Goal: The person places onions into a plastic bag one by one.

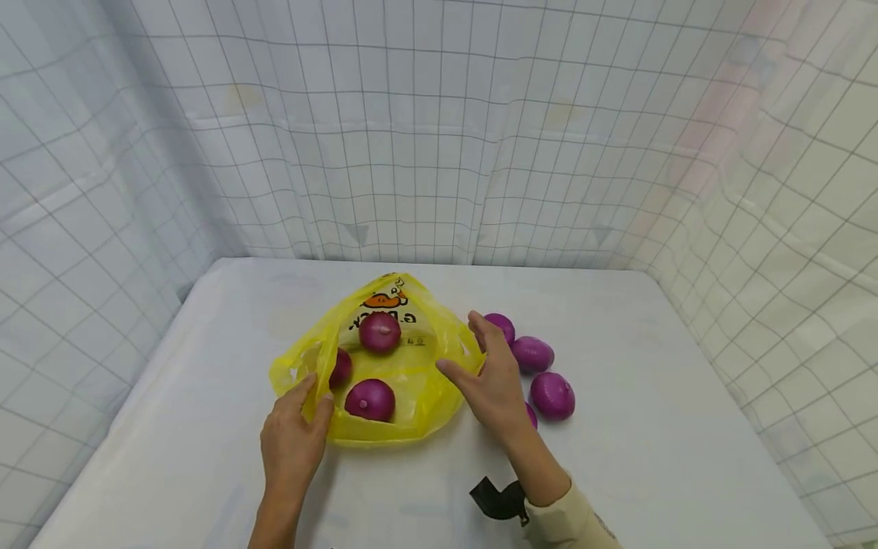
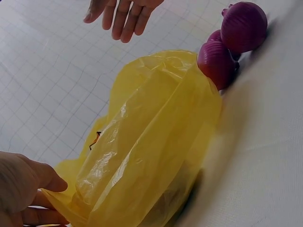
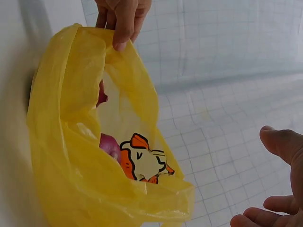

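A yellow plastic bag (image 1: 411,374) with a cartoon duck print lies on the white table, its mouth spread toward me. Inside it show three purple onions: one onion (image 1: 380,332) at the back, another onion (image 1: 370,400) in front, and an onion (image 1: 341,367) partly hidden by the left fold. My left hand (image 1: 295,438) pinches the bag's left rim between thumb and fingers, as the right wrist view also shows. My right hand (image 1: 495,377) is at the bag's right side, fingers spread and thumb apart, holding nothing.
Several purple onions lie right of the bag, among them an onion (image 1: 552,396) and a longer onion (image 1: 533,354); my right hand partly covers others. A black curved piece (image 1: 497,499) shows by the right sleeve. Grid-patterned white curtains (image 1: 425,137) enclose the table (image 1: 652,427).
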The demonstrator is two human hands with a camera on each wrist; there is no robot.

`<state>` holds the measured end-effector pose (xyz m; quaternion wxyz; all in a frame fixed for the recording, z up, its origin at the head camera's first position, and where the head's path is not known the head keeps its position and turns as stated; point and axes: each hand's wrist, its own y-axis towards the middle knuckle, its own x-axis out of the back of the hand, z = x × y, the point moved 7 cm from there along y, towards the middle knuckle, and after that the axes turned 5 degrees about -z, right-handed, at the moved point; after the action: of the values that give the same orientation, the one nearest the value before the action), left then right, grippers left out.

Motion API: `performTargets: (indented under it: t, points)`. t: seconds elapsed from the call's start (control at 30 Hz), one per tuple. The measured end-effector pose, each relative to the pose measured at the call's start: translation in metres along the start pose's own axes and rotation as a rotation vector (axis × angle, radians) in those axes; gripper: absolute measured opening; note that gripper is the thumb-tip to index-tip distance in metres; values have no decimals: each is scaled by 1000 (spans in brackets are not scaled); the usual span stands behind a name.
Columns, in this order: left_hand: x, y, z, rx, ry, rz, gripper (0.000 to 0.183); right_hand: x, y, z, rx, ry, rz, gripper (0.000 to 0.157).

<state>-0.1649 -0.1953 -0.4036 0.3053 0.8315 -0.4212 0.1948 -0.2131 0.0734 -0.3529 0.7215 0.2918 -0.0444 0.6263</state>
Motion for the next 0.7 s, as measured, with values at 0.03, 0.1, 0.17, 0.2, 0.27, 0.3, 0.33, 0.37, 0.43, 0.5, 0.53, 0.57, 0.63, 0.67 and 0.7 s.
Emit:
performTargets:
  t: [0.03, 0.1, 0.17, 0.2, 0.27, 0.3, 0.33, 0.37, 0.43, 0.5, 0.53, 0.57, 0.63, 0.67, 0.7]
  points:
    - [0, 0, 0, -4, 5, -1, 41, 3, 0, -3, -9, 1, -5, 76]
    - [0, 0, 0, -8, 15, -3, 41, 8, 1, -9, -34, -9, -11, 77]
    - [0, 0, 0, -10, 20, -5, 41, 14, 1, -17, -60, -32, -16, 77]
    - [1, 0, 0, -11, 22, -5, 40, 17, 1, -21, -72, -45, -17, 77]
    - [1, -1, 1, -8, 27, -3, 40, 24, 2, -31, -97, -56, -23, 77]
    - [2, -1, 1, -7, 28, -1, 41, 27, 3, -36, -114, -60, -27, 78]
    - [2, -1, 1, -6, 28, -2, 41, 30, 3, -40, -132, -63, -31, 78]
    - [2, -1, 1, -6, 29, -2, 41, 33, 3, -45, -149, -65, -36, 78]
    - [3, -1, 2, -5, 30, -4, 41, 40, 3, -53, -179, -76, -49, 80]
    - [3, -1, 2, -10, 26, -10, 40, 46, 3, -60, -208, -96, -60, 80]
    - [3, -1, 3, -13, 25, -13, 40, 49, 4, -63, -219, -105, -62, 80]
    - [3, -1, 3, -13, 25, -14, 40, 52, 4, -66, -225, -116, -66, 80]
    - [3, -1, 2, -16, 25, -15, 40, 57, 5, -72, -236, -142, -73, 81]
    - [3, -1, 2, -15, 26, -14, 40, 59, 5, -76, -241, -158, -75, 81]
    - [3, -1, 2, -15, 28, -14, 40, 61, 5, -80, -246, -171, -79, 81]
